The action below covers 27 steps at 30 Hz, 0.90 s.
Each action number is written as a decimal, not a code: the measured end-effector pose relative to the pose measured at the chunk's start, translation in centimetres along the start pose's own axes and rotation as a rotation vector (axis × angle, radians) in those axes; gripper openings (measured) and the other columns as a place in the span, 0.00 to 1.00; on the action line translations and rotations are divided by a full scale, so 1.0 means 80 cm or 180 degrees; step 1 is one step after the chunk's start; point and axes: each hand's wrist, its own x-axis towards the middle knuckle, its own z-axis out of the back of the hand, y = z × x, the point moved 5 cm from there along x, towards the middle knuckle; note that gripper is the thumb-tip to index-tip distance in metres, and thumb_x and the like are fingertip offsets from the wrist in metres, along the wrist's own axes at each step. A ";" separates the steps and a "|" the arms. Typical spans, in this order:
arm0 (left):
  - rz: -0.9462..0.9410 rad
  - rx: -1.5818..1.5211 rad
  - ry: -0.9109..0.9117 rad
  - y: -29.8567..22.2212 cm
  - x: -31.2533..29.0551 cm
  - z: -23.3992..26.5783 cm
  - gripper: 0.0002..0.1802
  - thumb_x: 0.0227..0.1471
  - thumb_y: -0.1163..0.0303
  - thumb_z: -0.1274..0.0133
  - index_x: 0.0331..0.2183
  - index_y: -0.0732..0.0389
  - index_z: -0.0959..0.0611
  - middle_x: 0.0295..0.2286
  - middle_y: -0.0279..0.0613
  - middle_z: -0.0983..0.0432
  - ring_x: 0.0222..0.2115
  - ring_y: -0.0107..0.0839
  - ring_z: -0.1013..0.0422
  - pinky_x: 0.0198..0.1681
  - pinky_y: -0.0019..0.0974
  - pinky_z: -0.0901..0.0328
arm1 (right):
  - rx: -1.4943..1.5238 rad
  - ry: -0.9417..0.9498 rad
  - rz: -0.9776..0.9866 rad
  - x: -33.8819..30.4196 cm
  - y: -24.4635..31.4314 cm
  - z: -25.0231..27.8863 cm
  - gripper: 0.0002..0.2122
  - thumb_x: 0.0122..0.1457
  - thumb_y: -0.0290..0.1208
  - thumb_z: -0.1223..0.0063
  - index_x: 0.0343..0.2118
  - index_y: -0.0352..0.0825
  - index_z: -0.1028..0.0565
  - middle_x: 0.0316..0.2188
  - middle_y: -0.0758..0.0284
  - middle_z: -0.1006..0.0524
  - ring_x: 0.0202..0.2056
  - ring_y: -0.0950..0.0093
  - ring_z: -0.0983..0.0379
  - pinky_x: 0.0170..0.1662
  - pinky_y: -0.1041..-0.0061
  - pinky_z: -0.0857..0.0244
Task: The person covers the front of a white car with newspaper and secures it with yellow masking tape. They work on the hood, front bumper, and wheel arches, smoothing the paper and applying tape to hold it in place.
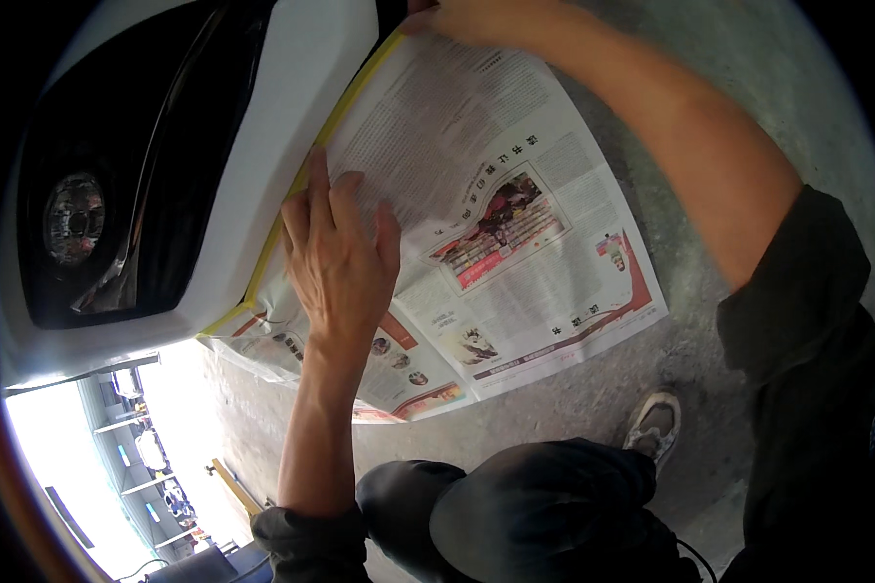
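A sheet of newspaper [437,175] hangs from a white car's bumper [306,68], joined to it along a strip of yellow masking tape [338,109]. My left hand [335,257] lies on the paper beside the tape, its fingers stretched out and slightly apart, one fingertip touching the tape line. At the upper end of the strip, my right hand [467,21] has its fingers closed on the tape at the paper's top corner. The picture's top edge cuts off part of that hand. Toward its lower left the paper is creased and folds under the bumper.
A round lamp [74,222] sits in the bumper's black panel [180,185] at left. Below is a grey concrete floor [719,360], with my shoe [655,428] and dark-clothed knees [544,505] near the paper. Shelving [136,437] stands in bright light at lower left.
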 end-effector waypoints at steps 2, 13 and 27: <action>-0.0001 -0.0042 -0.0013 -0.005 0.005 -0.001 0.19 0.52 0.66 0.40 0.45 0.60 0.24 0.58 0.56 0.32 0.47 0.46 0.32 0.49 0.49 0.31 | -0.0084 -0.0060 0.0060 0.001 0.004 0.002 0.11 0.52 0.39 0.38 0.29 0.37 0.16 0.28 0.56 0.19 0.34 0.57 0.21 0.37 0.58 0.28; -0.0098 -0.0109 -0.0013 -0.031 0.034 -0.001 0.21 0.50 0.69 0.40 0.45 0.62 0.24 0.58 0.62 0.35 0.48 0.50 0.33 0.49 0.51 0.32 | -0.0123 -0.0344 0.0356 0.002 0.000 0.005 0.10 0.50 0.40 0.36 0.26 0.37 0.17 0.27 0.57 0.19 0.34 0.57 0.21 0.36 0.59 0.28; -0.0225 -0.0129 0.0189 -0.063 0.081 -0.014 0.23 0.47 0.68 0.38 0.44 0.65 0.26 0.60 0.63 0.40 0.53 0.54 0.35 0.51 0.52 0.33 | -0.0179 -0.0352 0.0259 0.009 -0.001 -0.007 0.11 0.50 0.39 0.35 0.27 0.35 0.17 0.31 0.54 0.19 0.39 0.57 0.21 0.39 0.59 0.26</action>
